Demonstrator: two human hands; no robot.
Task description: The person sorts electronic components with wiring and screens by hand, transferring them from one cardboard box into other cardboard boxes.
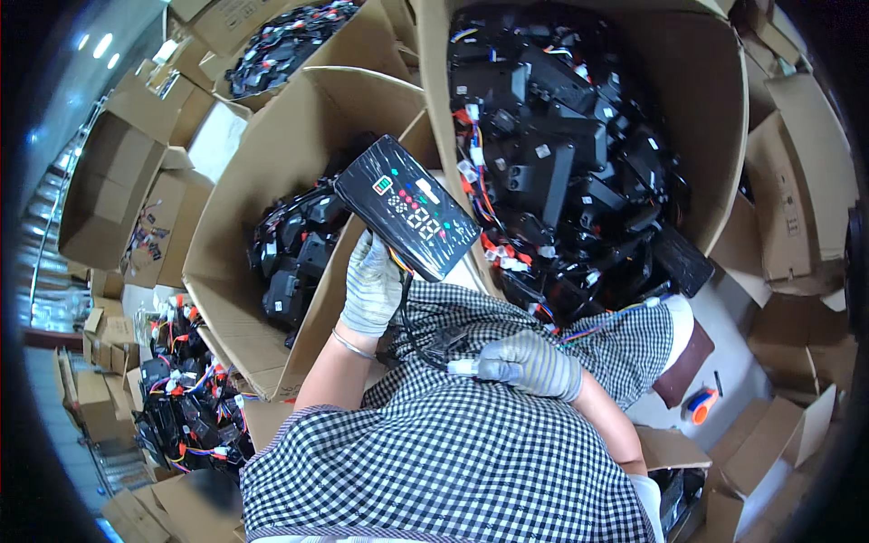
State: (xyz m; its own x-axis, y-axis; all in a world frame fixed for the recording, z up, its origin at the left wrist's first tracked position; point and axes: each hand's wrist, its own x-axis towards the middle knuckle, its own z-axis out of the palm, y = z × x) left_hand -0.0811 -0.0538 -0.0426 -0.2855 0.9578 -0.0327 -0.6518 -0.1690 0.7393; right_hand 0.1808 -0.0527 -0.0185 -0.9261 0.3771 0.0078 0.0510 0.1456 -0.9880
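Note:
My left hand (369, 288), in a striped grey-and-white glove, is closed on the lower edge of a black rectangular display panel (398, 195). The panel is tilted, its glossy, film-like face showing lit-looking digits and small coloured symbols. A black cable (406, 321) hangs from the panel and curves down over my checked apron. Toward its end is a pale connector (463, 367), pinched by my right hand (536, 364), which wears the same kind of glove. Coloured wires (605, 326) lie across my lap beyond the right hand; where they lead is unclear.
A large cardboard box (701, 109) ahead right is heaped with black plastic units (552, 172) and wires. Another cardboard box (231, 204) at left holds similar units. More wired parts (195, 412) pile up at lower left. An orange tape-like roll (699, 407) lies on the floor at right.

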